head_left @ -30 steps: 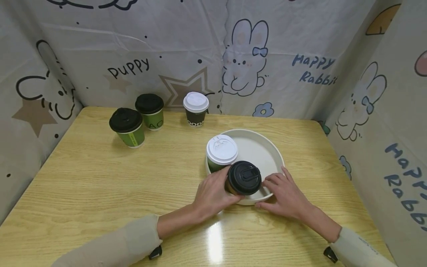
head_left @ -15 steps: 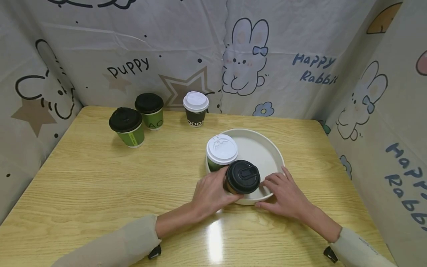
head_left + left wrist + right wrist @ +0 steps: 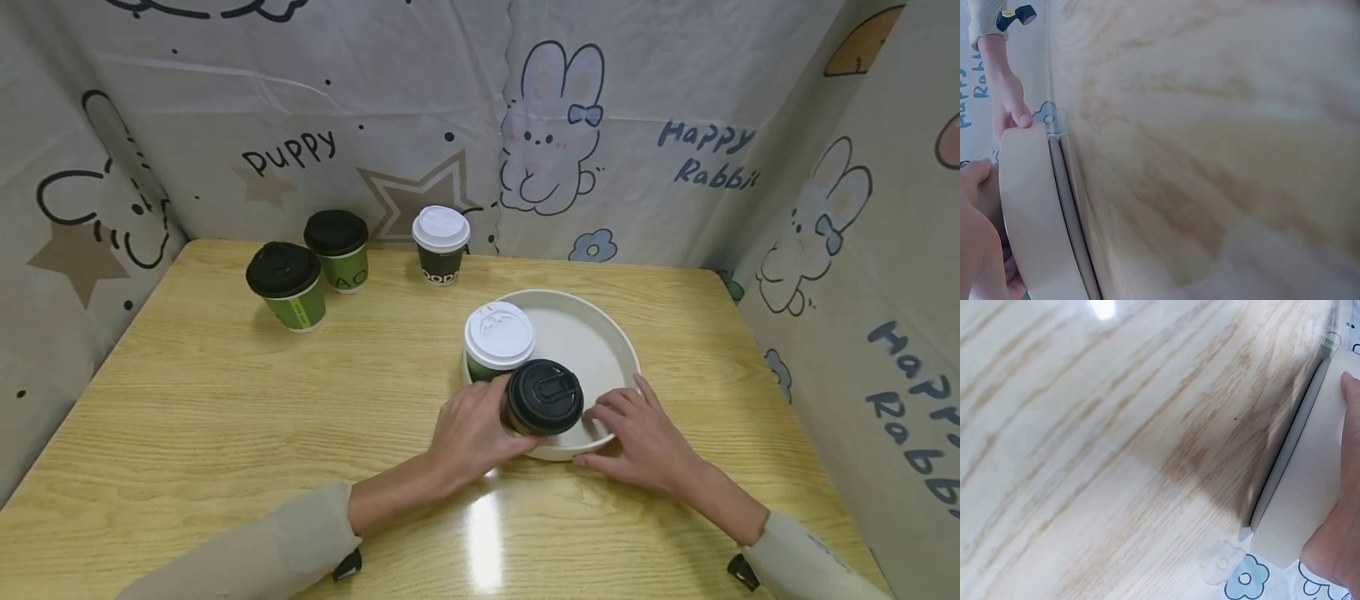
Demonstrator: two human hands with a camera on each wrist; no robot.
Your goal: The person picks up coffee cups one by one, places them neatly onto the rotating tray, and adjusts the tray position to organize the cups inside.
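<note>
My left hand [image 3: 474,432] grips the black-lidded cup [image 3: 543,400] at the tray's [image 3: 600,321] near edge | my right hand [image 3: 643,437] rests relaxed on the rim | white-lidded cup [image 3: 498,337] just behind.

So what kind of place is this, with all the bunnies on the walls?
Probably a small tabletop booth set up for recording, not a real café. Cartoon rabbit cloth hangs round three sides of a wooden table, and lidded paper coffee cups stand on it beside a round cream tray.
</note>
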